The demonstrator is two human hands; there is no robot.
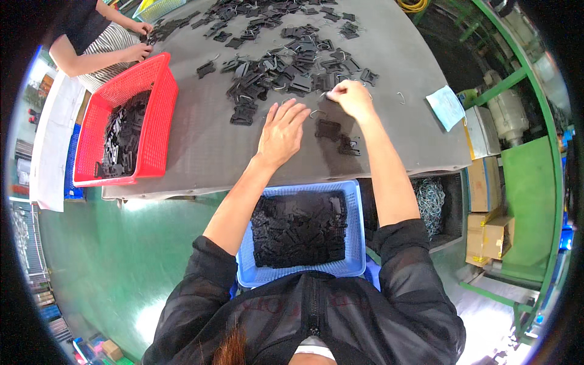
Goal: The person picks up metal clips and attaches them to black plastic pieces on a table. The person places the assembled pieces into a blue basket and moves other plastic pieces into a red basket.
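My left hand (283,132) rests on the grey table with its fingers stretched out, near the edge of a pile of black plastic buckle-like pieces (301,84). To its right my right hand (354,100) is closed in a pinch at the near side of the pile. A small silvery bit shows at its fingertips, too small to name. A bent metal wire hook (316,114) lies between the hands. Closer to me, below the right hand, are two loose black pieces, one flat (328,128) and one more open in shape (348,145).
Below the table edge a blue basket (359,222) holds many black pieces. A red basket (159,125) of black parts stands left, beside another person's hands (142,39). A light-blue face mask (446,107) lies right. A dark crate (453,210) contains metal parts, near cardboard boxes (485,237).
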